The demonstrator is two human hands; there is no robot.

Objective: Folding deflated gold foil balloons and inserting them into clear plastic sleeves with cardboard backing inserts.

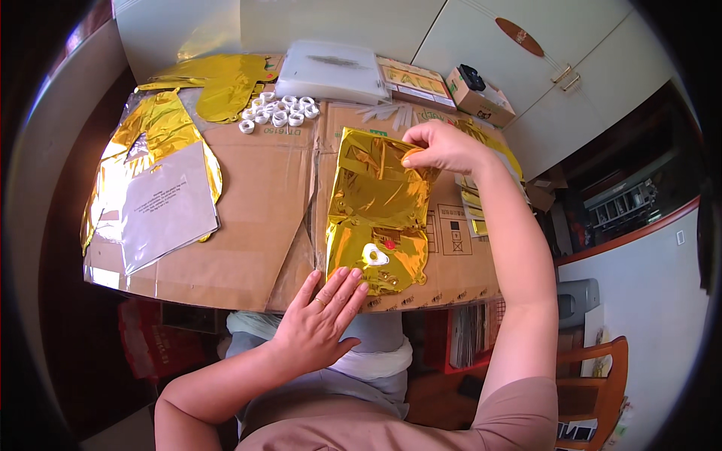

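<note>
A folded gold foil balloon point(380, 192) lies on the cardboard in front of me. My right hand point(444, 149) pinches its upper right corner between thumb and fingers. At the balloon's lower left edge, my left hand point(323, 316) rests with its fingers stretched out flat; a ring is on one finger. On the lower part of the foil sits a small white loop point(375, 255), probably a ribbon roll, beside a red spot point(389, 244). Several white ribbon rolls point(280, 118) are grouped beyond the balloon, to the left.
Flattened cardboard point(252, 188) covers the table. Gold foil pieces point(229, 86) lie at the back left, with printed sheets in clear bags point(169, 203) nearer. A stack of clear plastic bags point(329, 71), thin clear strips point(387, 113) and a small open box point(481, 98) stand along the back.
</note>
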